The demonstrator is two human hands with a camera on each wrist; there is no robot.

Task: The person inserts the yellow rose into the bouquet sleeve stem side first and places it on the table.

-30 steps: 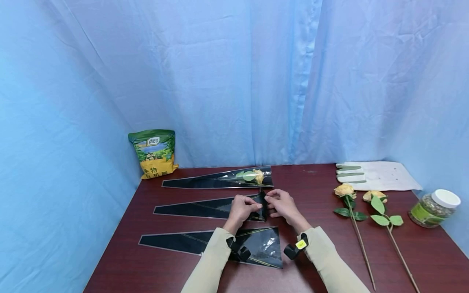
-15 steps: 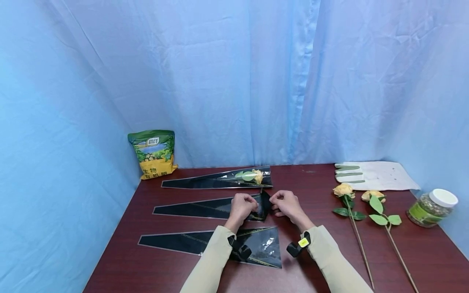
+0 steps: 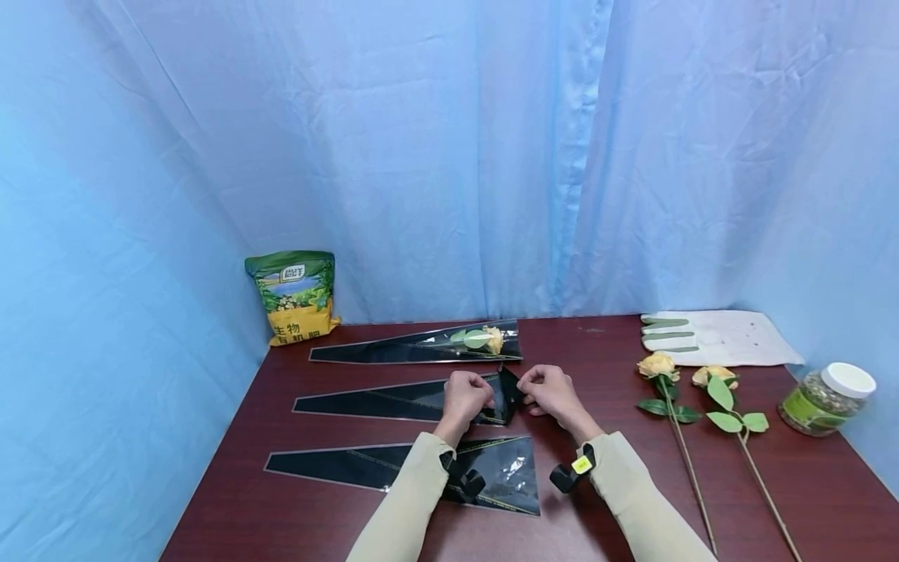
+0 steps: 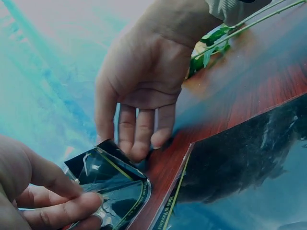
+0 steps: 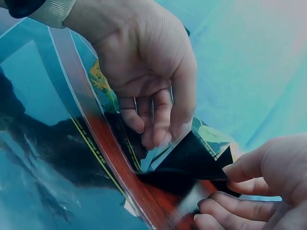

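Note:
The middle one of three black, clear-fronted flower sleeves (image 3: 382, 400) lies with its wide mouth between my hands. My left hand (image 3: 465, 398) pinches the film near the mouth with thumb and index finger. My right hand (image 3: 551, 394) pinches the edge of the mouth from the right. In the left wrist view the sleeve's mouth (image 4: 112, 167) is bent up, its yellow printed lines showing. The right wrist view shows the dark flap (image 5: 187, 158) stretched between the fingers of both hands.
Behind lies a sleeve (image 3: 393, 350) holding a yellow rose (image 3: 494, 339); in front, a flat sleeve (image 3: 337, 462). To the right are two roses (image 3: 658, 365) (image 3: 715, 377), a glove (image 3: 737, 336) and a white-lidded jar (image 3: 825, 402). A fertilizer bag (image 3: 293, 297) stands back left.
My right hand has moved slightly right, drawing the flap of the middle sleeve's mouth out to a point. My left hand has shifted slightly left off the flap onto the film.

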